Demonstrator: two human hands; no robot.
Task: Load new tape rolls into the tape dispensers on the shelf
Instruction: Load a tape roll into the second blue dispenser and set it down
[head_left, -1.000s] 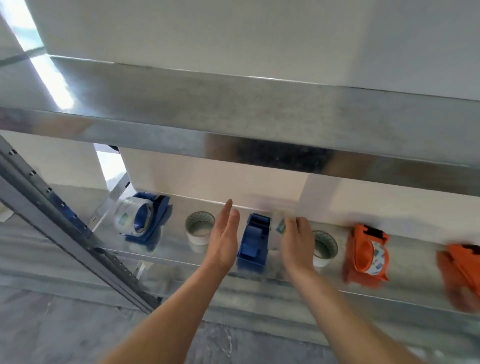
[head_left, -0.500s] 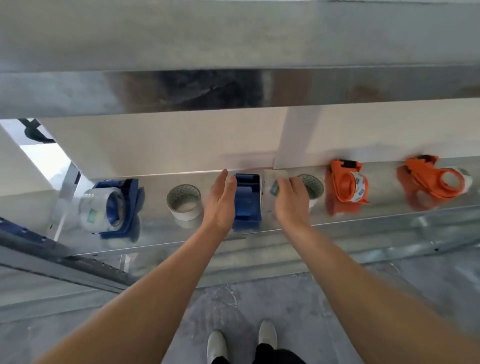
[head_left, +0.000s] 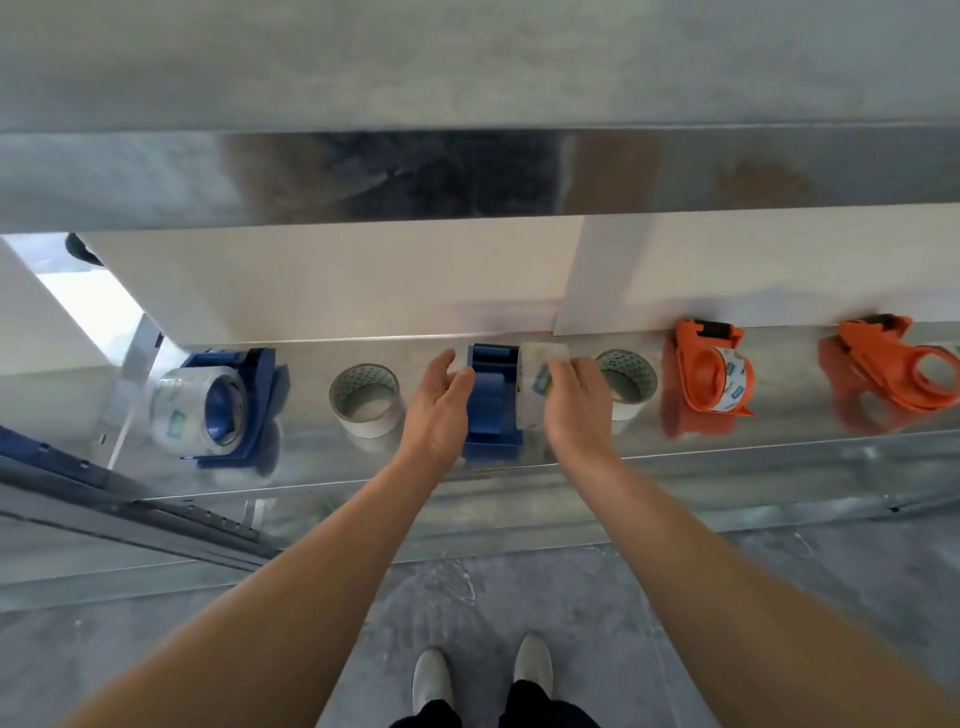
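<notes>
My left hand (head_left: 439, 410): fingers straight, holding nothing, at 9 o'clock of the middle blue tape dispenser (head_left: 488, 402), thumb at its side | my right hand (head_left: 576, 410): curled round a clear tape roll (head_left: 534, 387), pressed to the dispenser at its 3 o'clock | dispenser stands on the metal shelf (head_left: 727, 457) | white tape roll (head_left: 366, 400) farther toward 9 o'clock

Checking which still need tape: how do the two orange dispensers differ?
The left orange dispenser holds a clear roll with blue labels; the right orange dispenser has none, its ring bare. The left one shows its narrow edge; the right one its broad side. Both are orange.
</notes>
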